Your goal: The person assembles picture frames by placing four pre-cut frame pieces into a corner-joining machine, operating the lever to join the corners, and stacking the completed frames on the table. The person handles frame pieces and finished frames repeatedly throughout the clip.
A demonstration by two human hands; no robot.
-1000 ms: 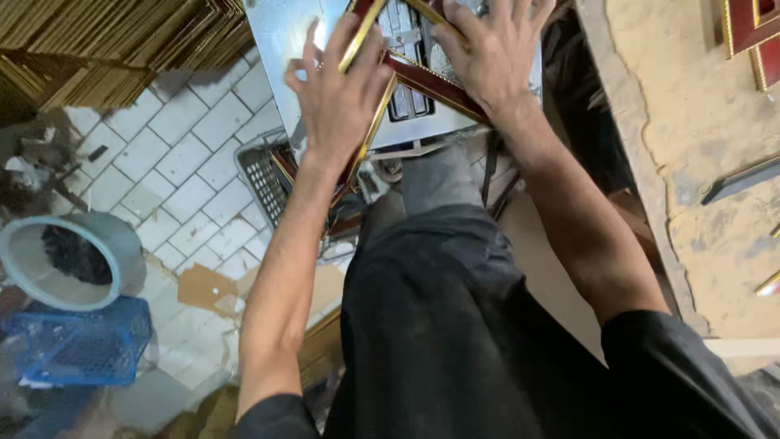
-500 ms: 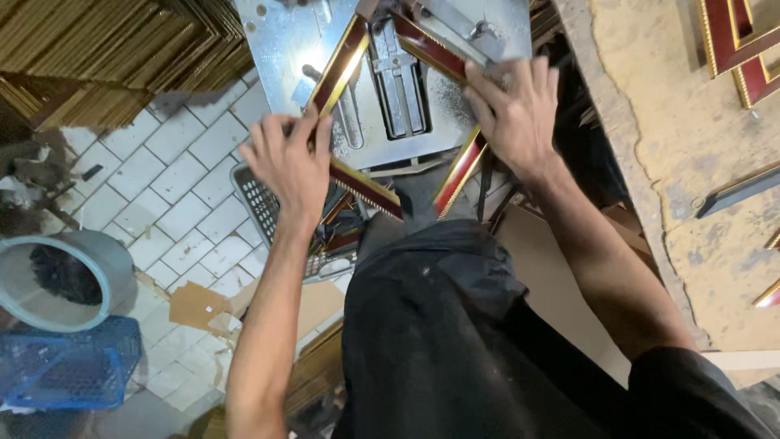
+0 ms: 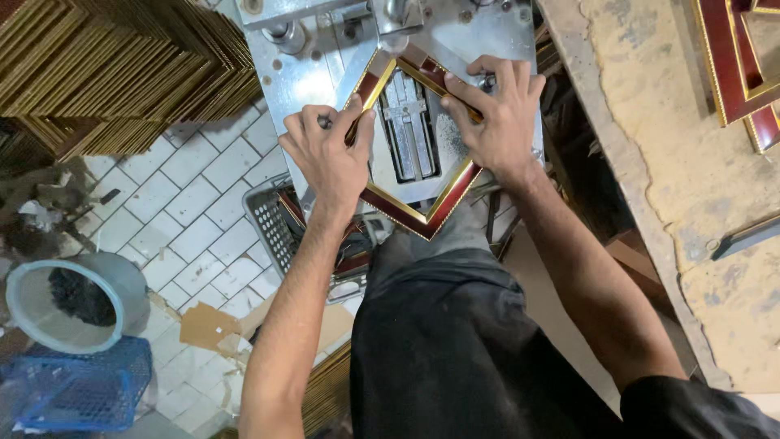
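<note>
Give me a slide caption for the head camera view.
Left hand and right hand press a dark red, gold-edged picture frame onto a metal machine table.

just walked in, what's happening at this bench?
A person holds a small dark red picture frame with gold edging flat on a metal machine table, turned like a diamond. The left hand presses its left side, the right hand its right side, with the top corner under the machine's head. More frames lie on the bench at right; stacked gold moulding sits at left.
</note>
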